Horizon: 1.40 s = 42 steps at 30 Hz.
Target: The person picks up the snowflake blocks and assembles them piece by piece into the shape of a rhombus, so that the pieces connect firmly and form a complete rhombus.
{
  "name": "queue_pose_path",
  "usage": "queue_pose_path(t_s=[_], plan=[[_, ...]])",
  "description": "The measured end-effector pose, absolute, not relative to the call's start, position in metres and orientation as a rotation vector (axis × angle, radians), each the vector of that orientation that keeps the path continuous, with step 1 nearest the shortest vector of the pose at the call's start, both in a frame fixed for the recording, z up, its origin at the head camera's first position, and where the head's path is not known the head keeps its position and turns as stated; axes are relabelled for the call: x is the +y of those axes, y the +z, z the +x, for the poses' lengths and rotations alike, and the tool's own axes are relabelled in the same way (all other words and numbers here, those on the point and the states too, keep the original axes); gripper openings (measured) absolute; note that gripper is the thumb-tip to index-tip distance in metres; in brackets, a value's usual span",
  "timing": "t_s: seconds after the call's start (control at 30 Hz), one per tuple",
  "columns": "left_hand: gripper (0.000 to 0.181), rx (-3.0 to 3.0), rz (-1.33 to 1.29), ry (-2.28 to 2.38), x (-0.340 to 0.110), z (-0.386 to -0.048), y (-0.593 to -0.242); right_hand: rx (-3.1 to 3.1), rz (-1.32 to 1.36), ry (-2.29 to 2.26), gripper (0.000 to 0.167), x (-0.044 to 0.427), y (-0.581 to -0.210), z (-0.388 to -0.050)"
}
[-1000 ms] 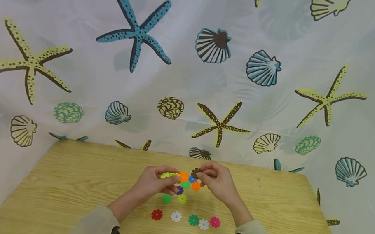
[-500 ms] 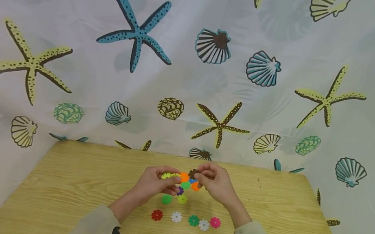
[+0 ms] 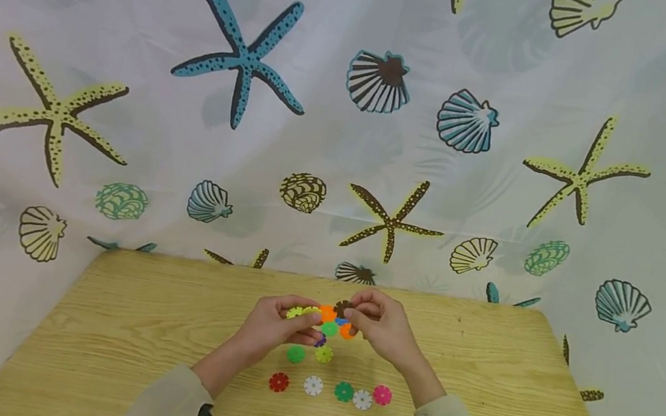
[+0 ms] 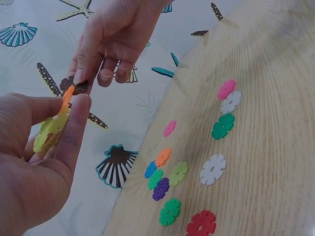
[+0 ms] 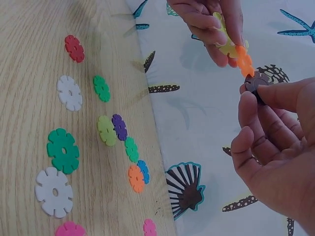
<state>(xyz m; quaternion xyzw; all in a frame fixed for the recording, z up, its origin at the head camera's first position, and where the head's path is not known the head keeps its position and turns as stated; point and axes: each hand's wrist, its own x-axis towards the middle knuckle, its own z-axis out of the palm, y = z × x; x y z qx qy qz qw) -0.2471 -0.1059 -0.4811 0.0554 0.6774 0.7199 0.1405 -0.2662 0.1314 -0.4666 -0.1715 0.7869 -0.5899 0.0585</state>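
Aloft, left hand (image 3: 270, 321) gripping yellow disc (image 4: 48, 130), right hand (image 3: 384, 329) brown disc (image 4: 66, 84)

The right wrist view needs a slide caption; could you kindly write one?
Right hand holds a brown notched plastic disc against an orange notched disc in the left hand.

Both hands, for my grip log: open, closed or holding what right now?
Left hand: closed, holding joined yellow and orange notched plastic discs.
Right hand: closed, pinching a dark brown notched plastic disc.
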Motion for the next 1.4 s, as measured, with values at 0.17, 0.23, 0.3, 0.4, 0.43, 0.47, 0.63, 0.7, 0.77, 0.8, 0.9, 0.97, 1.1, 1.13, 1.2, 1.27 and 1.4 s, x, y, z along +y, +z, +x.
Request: queue_pose_path(t_s=[0.17, 0.23, 0.3, 0.4, 0.43, 0.47, 0.63, 0.7, 0.77, 0.8, 0.9, 0.97, 1.1, 1.13, 1.2, 1.27, 1.4], plan=[[0.047, 1.953, 0.142, 2.081, -0.105, -0.246, -0.481, 2.389, -0.509, -1.799, 0.016, 0.131, -0.468, -0.266], [0.047, 1.955, 0.134, 2.085, -0.105, -0.246, -0.48, 2.387, -0.513, -1.806, 0.016, 0.131, -0.467, -0.265], [0.047, 1.951, 0.129, 2.093, -0.105, -0.245, -0.48, 2.387, -0.516, -1.812, 0.017, 0.13, -0.467, -0.264], [0.044, 1.937, 0.122, 2.113, -0.105, -0.244, -0.48, 2.382, -0.521, -1.816, 0.018, 0.128, -0.469, -0.264], [0.043, 1.932, 0.122, 2.12, -0.105, -0.244, -0.48, 2.379, -0.525, -1.819, 0.018, 0.127, -0.47, -0.263], [0.042, 1.929, 0.117, 2.126, -0.105, -0.244, -0.48, 2.376, -0.526, -1.821, 0.019, 0.126, -0.472, -0.263], [0.035, 1.925, 0.108, 2.15, -0.103, -0.244, -0.481, 2.369, -0.555, -1.848, 0.018, 0.123, -0.474, -0.262], [0.033, 1.926, 0.11, 2.16, -0.102, -0.244, -0.48, 2.371, -0.571, -1.854, 0.018, 0.122, -0.473, -0.261], [0.032, 1.933, 0.119, 2.167, -0.102, -0.244, -0.48, 2.371, -0.586, -1.855, 0.018, 0.121, -0.471, -0.261], [0.032, 1.938, 0.124, 2.169, -0.101, -0.244, -0.48, 2.37, -0.593, -1.853, 0.018, 0.121, -0.47, -0.261], [0.032, 1.952, 0.134, 2.169, -0.101, -0.243, -0.48, 2.366, -0.601, -1.848, 0.018, 0.12, -0.469, -0.26], [0.033, 1.959, 0.143, 2.165, -0.102, -0.243, -0.48, 2.358, -0.6, -1.844, 0.017, 0.12, -0.469, -0.26], [0.036, 1.952, 0.163, 2.155, -0.103, -0.243, -0.482, 2.344, -0.588, -1.829, 0.015, 0.122, -0.469, -0.261], [0.037, 1.949, 0.169, 2.15, -0.104, -0.243, -0.482, 2.341, -0.589, -1.826, 0.015, 0.122, -0.469, -0.262], [0.04, 1.942, 0.179, 2.139, -0.105, -0.242, -0.482, 2.338, -0.596, -1.819, 0.015, 0.123, -0.469, -0.262], [0.041, 1.943, 0.183, 2.125, -0.106, -0.242, -0.482, 2.336, -0.601, -1.813, 0.015, 0.124, -0.47, -0.263], [0.045, 1.946, 0.225, 2.088, -0.107, -0.242, -0.481, 2.327, -0.614, -1.803, 0.015, 0.125, -0.47, -0.263]])
